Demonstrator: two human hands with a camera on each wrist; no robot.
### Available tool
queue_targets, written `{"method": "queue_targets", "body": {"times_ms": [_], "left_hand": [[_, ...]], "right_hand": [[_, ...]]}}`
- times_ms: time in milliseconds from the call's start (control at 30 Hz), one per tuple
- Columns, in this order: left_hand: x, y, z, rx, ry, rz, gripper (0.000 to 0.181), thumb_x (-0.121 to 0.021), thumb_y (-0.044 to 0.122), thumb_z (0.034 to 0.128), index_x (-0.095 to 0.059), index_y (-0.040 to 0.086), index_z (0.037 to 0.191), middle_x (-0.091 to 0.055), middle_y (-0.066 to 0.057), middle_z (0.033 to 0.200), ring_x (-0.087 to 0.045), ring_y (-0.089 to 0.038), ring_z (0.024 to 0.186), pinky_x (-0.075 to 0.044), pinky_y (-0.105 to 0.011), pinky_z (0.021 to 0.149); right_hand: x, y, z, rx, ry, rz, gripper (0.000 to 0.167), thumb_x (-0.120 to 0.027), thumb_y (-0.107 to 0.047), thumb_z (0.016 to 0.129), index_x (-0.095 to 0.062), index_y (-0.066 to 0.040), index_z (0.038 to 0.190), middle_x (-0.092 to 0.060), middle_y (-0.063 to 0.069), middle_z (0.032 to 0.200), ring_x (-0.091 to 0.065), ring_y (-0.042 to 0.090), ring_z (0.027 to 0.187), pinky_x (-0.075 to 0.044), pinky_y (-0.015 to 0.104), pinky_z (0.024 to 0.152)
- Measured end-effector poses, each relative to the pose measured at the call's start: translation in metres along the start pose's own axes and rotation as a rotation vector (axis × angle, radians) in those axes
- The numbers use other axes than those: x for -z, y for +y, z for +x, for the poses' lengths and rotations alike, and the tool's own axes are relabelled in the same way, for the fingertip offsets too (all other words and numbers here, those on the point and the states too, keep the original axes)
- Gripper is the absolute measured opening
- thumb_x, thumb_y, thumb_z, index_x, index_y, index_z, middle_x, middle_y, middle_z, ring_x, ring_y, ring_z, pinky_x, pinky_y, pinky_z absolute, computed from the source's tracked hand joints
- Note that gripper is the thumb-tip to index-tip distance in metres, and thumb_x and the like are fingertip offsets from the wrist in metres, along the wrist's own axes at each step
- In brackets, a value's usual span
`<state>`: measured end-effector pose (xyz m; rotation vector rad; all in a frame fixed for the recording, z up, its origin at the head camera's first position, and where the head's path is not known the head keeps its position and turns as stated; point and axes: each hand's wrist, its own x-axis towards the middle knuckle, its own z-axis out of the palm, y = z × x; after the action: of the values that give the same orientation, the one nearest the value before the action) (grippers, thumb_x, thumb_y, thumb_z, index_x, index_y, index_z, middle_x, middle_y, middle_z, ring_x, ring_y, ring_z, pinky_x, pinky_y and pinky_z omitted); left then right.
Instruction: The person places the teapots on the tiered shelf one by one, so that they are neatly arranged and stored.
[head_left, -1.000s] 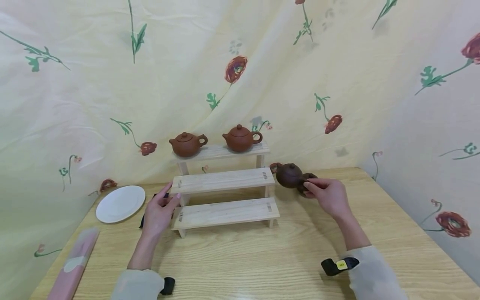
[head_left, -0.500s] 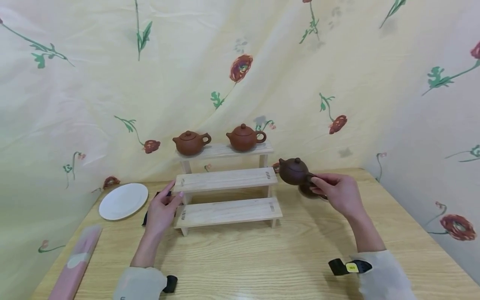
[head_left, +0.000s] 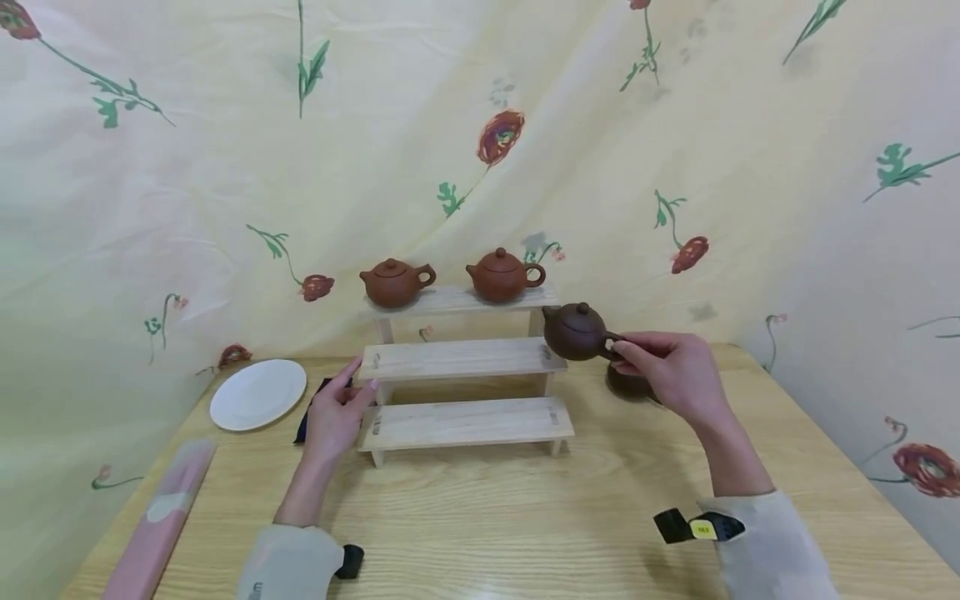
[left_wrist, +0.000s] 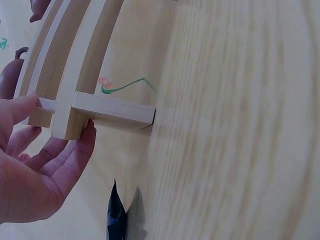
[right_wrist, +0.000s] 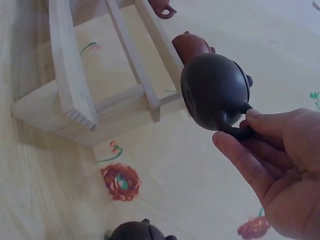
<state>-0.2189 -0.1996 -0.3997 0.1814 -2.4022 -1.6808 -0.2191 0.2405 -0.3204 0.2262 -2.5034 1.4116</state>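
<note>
You seem to be at the carrying step: your right hand (head_left: pixel 675 379) has the dark pot (head_left: pixel 576 333) lifted off the counter (head_left: pixel 480 517), thumb and fingers pinched on its handle. The pot hangs just left of that hand's fingertips, spout pointing away from the hand, lid on. The next move likely calls for bringing it farther left over a bare shelf of the rack (head_left: pixel 465 361) and lowering it level; watch that the spout or base doesn't catch the shelf's near end. Whether pot and rack touch, you cannot quite tell here.

Your left hand (head_left: pixel 335 417) is clamped on the rack's left end, thumb above the middle shelf and fingers beneath, which should steady it. Two red pots (head_left: pixel 501 276) sit on the top shelf, up and left of your right hand; another dark pot (head_left: pixel 632 383) stands behind that hand's fingers, partly hidden.
</note>
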Motion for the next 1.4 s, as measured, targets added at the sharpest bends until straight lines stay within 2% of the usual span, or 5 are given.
{"method": "queue_targets", "body": {"times_ms": [267, 567, 833, 933, 1400], "left_hand": [[0.001, 0.001, -0.001, 0.004, -0.005, 0.047, 0.059, -0.067, 0.034, 0.1051, -0.048, 0.027, 0.16, -0.073, -0.017, 0.112, -0.06, -0.015, 0.079, -0.042, -0.024, 0.059], [0.001, 0.001, -0.001, -0.028, -0.007, 0.028, 0.058, -0.068, 0.031, 0.1044, -0.05, 0.024, 0.159, -0.075, -0.019, 0.109, -0.056, -0.011, 0.069, -0.04, -0.023, 0.057], [-0.001, 0.0, -0.001, -0.041, 0.025, 0.055, 0.057, -0.07, 0.031, 0.1035, -0.053, 0.024, 0.157, -0.075, -0.018, 0.107, -0.064, -0.016, 0.082, -0.041, -0.026, 0.06], [-0.001, 0.001, -0.001, -0.038, 0.03, 0.051, 0.056, -0.069, 0.031, 0.1038, -0.053, 0.024, 0.157, -0.075, -0.018, 0.107, -0.064, -0.016, 0.081, -0.041, -0.025, 0.06], [-0.001, -0.001, 0.001, -0.012, 0.026, 0.047, 0.056, -0.068, 0.033, 0.104, -0.053, 0.025, 0.158, -0.075, -0.016, 0.108, -0.065, -0.018, 0.085, -0.044, -0.026, 0.063]], "right_hand": [[-0.02, -0.017, 0.019, 0.062, -0.071, 0.092, 0.029, -0.067, -0.008, 0.104, -0.073, 0.012, 0.123, -0.073, 0.034, 0.115, -0.075, -0.002, 0.078, -0.062, 0.023, 0.075], [-0.047, -0.035, 0.033, 0.066, -0.16, 0.143, 0.027, -0.068, -0.008, 0.103, -0.074, 0.01, 0.121, -0.074, 0.032, 0.114, -0.078, 0.008, 0.084, -0.063, 0.031, 0.08], [-0.072, -0.052, 0.048, 0.111, -0.229, 0.139, 0.025, -0.069, -0.006, 0.102, -0.075, 0.009, 0.122, -0.076, 0.029, 0.114, -0.08, 0.017, 0.085, -0.064, 0.036, 0.08], [-0.081, -0.059, 0.053, 0.128, -0.241, 0.138, 0.025, -0.069, -0.005, 0.101, -0.075, 0.01, 0.121, -0.076, 0.028, 0.111, -0.08, 0.02, 0.084, -0.064, 0.036, 0.079], [-0.118, -0.069, 0.061, 0.116, -0.28, 0.223, 0.021, -0.071, 0.0, 0.099, -0.075, 0.013, 0.115, -0.075, 0.031, 0.108, -0.076, 0.01, 0.075, -0.064, 0.031, 0.074]]}}
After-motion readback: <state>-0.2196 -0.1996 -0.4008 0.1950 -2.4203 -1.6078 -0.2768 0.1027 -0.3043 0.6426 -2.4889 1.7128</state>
